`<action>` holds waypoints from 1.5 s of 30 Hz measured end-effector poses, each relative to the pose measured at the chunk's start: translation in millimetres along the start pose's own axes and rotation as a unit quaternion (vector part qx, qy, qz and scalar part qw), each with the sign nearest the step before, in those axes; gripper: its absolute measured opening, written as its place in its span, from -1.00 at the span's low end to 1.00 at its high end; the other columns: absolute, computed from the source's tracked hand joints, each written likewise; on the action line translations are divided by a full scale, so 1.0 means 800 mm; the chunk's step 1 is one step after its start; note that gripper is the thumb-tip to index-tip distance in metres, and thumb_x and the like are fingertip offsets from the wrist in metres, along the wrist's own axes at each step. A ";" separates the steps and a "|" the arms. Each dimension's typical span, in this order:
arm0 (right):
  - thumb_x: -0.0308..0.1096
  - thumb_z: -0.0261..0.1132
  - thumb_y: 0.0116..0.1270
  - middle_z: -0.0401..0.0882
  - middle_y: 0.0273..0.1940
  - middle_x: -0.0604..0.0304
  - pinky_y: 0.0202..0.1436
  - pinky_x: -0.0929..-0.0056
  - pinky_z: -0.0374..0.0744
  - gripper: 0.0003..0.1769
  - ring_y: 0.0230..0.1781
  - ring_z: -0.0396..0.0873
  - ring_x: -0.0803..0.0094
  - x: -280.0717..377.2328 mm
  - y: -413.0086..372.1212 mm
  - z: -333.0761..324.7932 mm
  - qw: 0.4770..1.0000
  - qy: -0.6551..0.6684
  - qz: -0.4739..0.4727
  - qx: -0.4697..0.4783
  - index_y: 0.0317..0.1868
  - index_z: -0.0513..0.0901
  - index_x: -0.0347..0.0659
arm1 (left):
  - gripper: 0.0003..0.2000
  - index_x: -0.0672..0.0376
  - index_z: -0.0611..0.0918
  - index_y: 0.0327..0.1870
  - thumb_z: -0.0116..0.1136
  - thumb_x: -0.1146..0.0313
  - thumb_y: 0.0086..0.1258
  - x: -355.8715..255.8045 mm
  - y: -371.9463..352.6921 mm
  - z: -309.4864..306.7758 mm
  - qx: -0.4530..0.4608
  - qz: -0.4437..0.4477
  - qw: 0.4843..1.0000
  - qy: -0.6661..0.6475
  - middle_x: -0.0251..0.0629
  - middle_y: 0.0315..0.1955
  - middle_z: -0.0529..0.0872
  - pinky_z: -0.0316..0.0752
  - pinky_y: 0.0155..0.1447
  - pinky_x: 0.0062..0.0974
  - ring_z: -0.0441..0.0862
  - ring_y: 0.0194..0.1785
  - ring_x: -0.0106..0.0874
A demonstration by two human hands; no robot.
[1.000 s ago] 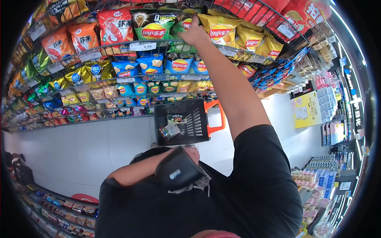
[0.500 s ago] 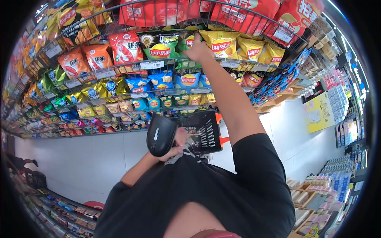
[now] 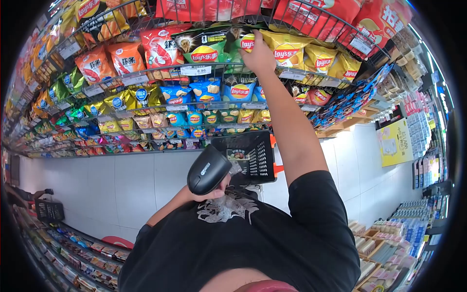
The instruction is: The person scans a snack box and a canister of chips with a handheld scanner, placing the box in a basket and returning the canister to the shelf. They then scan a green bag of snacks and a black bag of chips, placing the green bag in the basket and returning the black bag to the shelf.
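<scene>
My right hand [image 3: 260,56] reaches up to a shelf and grips the right side of a green Lay's chip bag [image 3: 233,52]; some fingers are hidden. Another green Lay's bag [image 3: 203,51] stands just left of it, and a yellow Lay's bag [image 3: 284,52] is on the right. Low in front of my chest, my left hand [image 3: 217,191] is closed around the handle of a black barcode scanner [image 3: 209,170]. The scanner head covers part of that hand.
A wire rack edge [image 3: 233,104] runs below the bags. Under it stands a black shopping basket [image 3: 265,160] with orange parts. Red bags [image 3: 311,19] fill the shelf above. A yellow sign [image 3: 395,141] stands at right. Another basket [image 3: 48,210] is at far left.
My right hand has moved right and down a little and now grips the green chip bag, which shows more of its logo. The scanner in my left hand has swung right and tilted.
</scene>
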State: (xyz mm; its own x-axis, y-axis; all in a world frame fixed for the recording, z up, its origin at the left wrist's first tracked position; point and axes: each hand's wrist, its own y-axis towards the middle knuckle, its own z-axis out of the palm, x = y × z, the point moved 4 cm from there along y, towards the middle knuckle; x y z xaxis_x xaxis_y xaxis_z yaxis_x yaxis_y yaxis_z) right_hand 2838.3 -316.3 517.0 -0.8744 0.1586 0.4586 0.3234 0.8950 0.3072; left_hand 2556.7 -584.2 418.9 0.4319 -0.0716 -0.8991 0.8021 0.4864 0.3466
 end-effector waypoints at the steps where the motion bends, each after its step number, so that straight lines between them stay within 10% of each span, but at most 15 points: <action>1: 0.04 0.46 0.28 0.53 0.34 -0.17 0.30 0.01 0.61 -0.01 0.29 0.60 -0.13 0.001 -0.003 0.000 1.000 0.012 -0.011 -0.020 0.61 0.14 0.09 | -0.81 0.18 0.56 -0.30 0.35 0.32 0.41 0.002 -0.004 -0.003 -0.015 -0.004 1.000 -0.009 -0.29 -0.29 0.55 0.45 0.00 -0.33 0.53 -0.15 -0.35; 14: -0.45 0.55 -0.06 0.57 0.13 -0.10 0.31 0.14 0.52 -0.19 0.21 0.55 -0.07 -0.023 -0.015 -0.012 0.930 0.215 -0.215 -0.204 0.29 0.45 -0.21 | -0.73 0.16 0.49 -0.16 0.34 0.23 0.42 0.002 -0.018 -0.011 -0.169 -0.070 0.983 -0.001 -0.36 -0.47 0.49 0.28 -0.29 -0.57 0.41 -0.46 -0.57; 27: -0.41 0.63 -0.04 0.26 0.19 -0.11 0.46 0.09 0.29 0.05 0.25 0.31 0.03 -0.058 -0.082 -0.034 0.844 0.217 -0.324 -0.369 0.40 0.17 -0.25 | -0.74 0.14 0.46 -0.08 0.29 0.26 0.46 0.002 -0.032 -0.028 -0.177 0.052 0.981 -0.067 -0.49 -0.57 0.41 0.24 -0.43 -0.56 0.33 -0.61 -0.61; 34: -0.71 0.27 -0.14 0.32 0.30 -0.04 0.50 0.25 0.36 0.05 0.33 0.38 0.17 -0.065 -0.056 -0.048 0.702 0.616 -0.159 -0.319 0.49 0.14 -0.24 | -0.10 0.19 0.44 0.20 0.35 -0.48 0.18 -0.001 -0.046 -0.028 -0.200 0.040 0.976 -0.072 -0.53 -0.45 0.42 0.39 -0.13 -0.47 0.42 -0.54 -0.61; 45: -0.19 0.44 0.34 0.41 0.34 0.00 0.52 0.12 0.38 -0.11 0.37 0.44 0.17 -0.050 -0.141 -0.065 0.751 0.430 -0.181 -0.466 0.53 0.19 -0.34 | 0.26 0.32 0.40 0.29 0.08 -0.77 -0.18 0.002 -0.074 -0.035 -0.224 0.040 0.973 -0.042 -0.52 -0.49 0.42 0.37 -0.34 -0.53 0.40 -0.57 -0.63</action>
State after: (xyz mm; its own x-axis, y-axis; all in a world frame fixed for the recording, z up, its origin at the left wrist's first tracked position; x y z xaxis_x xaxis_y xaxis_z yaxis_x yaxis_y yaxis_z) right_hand 2855.5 -444.8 507.3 -0.5384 -0.7123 0.4502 0.5844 0.0692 0.8085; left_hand 2498.4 -588.5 389.5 0.5328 -0.0802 -0.8424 0.5123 0.8229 0.2457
